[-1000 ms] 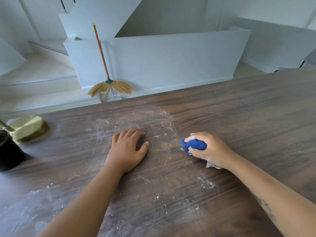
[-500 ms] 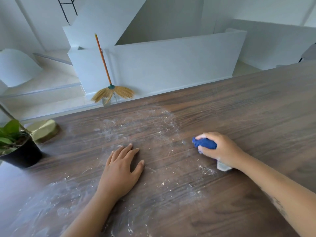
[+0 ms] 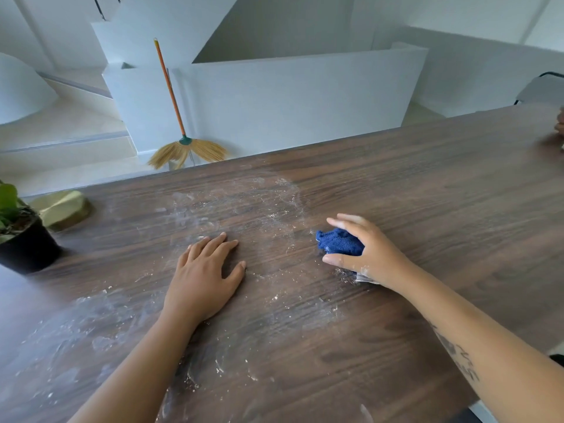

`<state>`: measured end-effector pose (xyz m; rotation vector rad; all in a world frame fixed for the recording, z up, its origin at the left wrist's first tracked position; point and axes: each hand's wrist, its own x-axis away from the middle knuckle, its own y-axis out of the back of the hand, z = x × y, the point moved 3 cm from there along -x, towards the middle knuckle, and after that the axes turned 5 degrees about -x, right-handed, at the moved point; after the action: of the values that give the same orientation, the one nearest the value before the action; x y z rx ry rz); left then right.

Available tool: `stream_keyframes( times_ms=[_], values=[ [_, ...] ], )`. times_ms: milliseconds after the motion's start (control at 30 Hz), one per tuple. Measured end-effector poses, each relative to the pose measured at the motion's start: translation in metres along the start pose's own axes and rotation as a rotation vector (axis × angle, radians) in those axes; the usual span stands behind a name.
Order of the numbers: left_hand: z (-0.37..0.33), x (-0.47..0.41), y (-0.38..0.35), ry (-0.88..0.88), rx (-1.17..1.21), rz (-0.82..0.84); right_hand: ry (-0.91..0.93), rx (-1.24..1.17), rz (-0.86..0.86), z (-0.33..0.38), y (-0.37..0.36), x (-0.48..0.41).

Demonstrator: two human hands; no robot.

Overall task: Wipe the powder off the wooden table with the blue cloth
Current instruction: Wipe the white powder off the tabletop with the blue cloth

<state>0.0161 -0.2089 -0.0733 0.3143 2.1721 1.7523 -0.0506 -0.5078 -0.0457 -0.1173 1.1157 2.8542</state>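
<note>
My right hand grips a bunched blue cloth and presses it on the dark wooden table, right of centre. White powder is smeared across the table's middle and streaked over its near left part. My left hand rests flat on the wood, fingers straight, to the left of the cloth with a gap between them. Something pale shows under my right wrist; I cannot tell what it is.
A potted plant in a black pot stands at the left edge, a pale green object just behind it. A broom leans on the white wall beyond the table's far edge. Part of another person's hand shows at the far right.
My right hand has slid the cloth rightward from near the left hand, and its fingers have spread more over the cloth. The left hand stays flat in place.
</note>
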Motion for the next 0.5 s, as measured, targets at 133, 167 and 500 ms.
stream_keyframes(
  times_ms=[133,167,500],
  values=[
    [-0.001,0.001,0.0,-0.001,0.009,0.003,0.045,0.132,-0.053,-0.004,-0.004,0.017],
    [-0.001,0.0,0.001,-0.001,0.008,0.002,0.07,0.184,-0.057,-0.006,-0.007,0.017],
    [0.0,0.002,0.001,-0.001,0.023,-0.012,-0.384,-0.757,-0.022,0.008,0.055,0.01]
  ],
)
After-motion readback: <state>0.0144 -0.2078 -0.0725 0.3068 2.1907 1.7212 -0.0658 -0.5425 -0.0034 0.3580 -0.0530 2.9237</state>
